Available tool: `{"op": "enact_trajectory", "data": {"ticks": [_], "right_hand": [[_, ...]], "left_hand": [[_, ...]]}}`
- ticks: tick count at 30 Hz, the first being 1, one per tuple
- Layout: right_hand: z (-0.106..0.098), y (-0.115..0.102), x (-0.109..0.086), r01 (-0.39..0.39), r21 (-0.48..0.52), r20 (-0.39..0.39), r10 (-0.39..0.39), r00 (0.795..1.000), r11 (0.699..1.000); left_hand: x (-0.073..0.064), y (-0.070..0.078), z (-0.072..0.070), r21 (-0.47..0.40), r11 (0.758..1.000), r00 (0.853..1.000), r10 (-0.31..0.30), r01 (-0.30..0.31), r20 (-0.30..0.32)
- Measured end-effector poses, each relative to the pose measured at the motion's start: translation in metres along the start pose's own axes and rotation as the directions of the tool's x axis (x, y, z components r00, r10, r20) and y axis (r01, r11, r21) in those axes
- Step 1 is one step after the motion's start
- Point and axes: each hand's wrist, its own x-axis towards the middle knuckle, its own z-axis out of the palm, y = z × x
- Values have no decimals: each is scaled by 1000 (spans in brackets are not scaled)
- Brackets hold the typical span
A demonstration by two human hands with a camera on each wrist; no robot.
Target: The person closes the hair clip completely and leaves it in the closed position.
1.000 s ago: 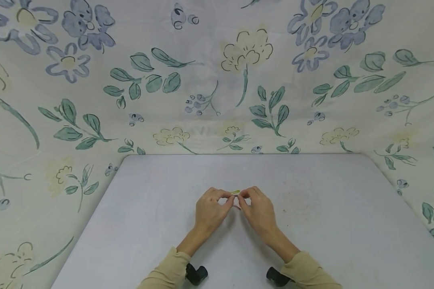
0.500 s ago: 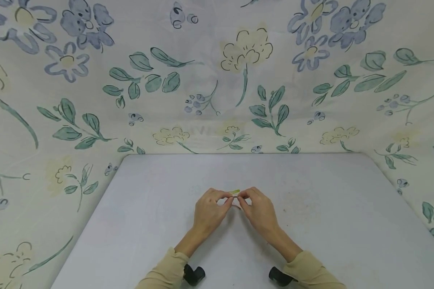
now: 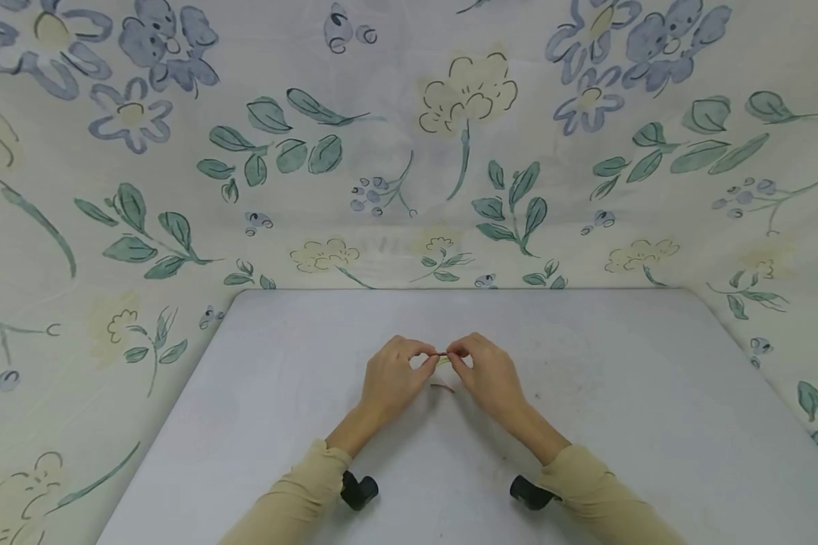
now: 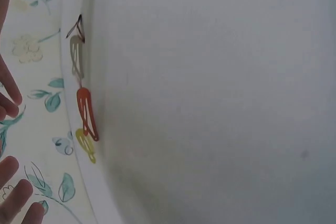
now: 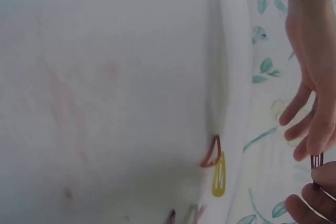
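Note:
Left hand (image 3: 395, 378) and right hand (image 3: 487, 378) meet near the middle of the white table in the head view. Thumbs and fingers of both pinch opposite ends of a small dark red snap hair clip (image 5: 316, 161). Other snap clips form an overlapping row in the left wrist view: a dark clip (image 4: 77, 29), a grey clip (image 4: 76, 56), an orange-red clip (image 4: 84, 106) and a yellow clip (image 4: 83, 142). In the head view, a thin reddish clip (image 3: 443, 387) shows below the hands, and yellow shows just behind the fingertips. Fingers partly cover the held clip.
The white table (image 3: 620, 401) reaches back to a floral cloth backdrop (image 3: 382, 151). Black wrist devices, one on the left sleeve (image 3: 360, 492) and one on the right sleeve (image 3: 532, 493), sit close over the table. Faint stains (image 3: 566, 386) mark the tabletop on the right.
Both hands have moved forward, away from the body, still pinching the dark red clip. The reddish clip now shows more fully below them, and their fingertips overlap the yellow one.

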Motion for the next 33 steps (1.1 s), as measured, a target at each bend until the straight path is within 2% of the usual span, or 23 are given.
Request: {"op": "enact_trajectory", "data": {"ticks": [8, 13, 17, 23, 33], "right_hand": [[2, 12, 40, -41, -80, 126, 51, 991, 996], [11, 20, 60, -100, -126, 204, 125, 971, 987], [22, 29, 67, -150, -170, 252, 190, 949, 974], [36, 35, 69, -156, -211, 300, 216, 929, 965], [49, 38, 66, -190, -264, 355, 278, 893, 946]], "left_hand": [[40, -14, 6, 108, 994, 995, -29, 19, 99], [56, -27, 17, 158, 987, 987, -57, 33, 148], [59, -36, 27, 168, 983, 976, -101, 69, 195], [59, -45, 35, 161, 977, 952, -178, 141, 248], [53, -55, 49, 172, 977, 938, -175, 128, 300]]}}
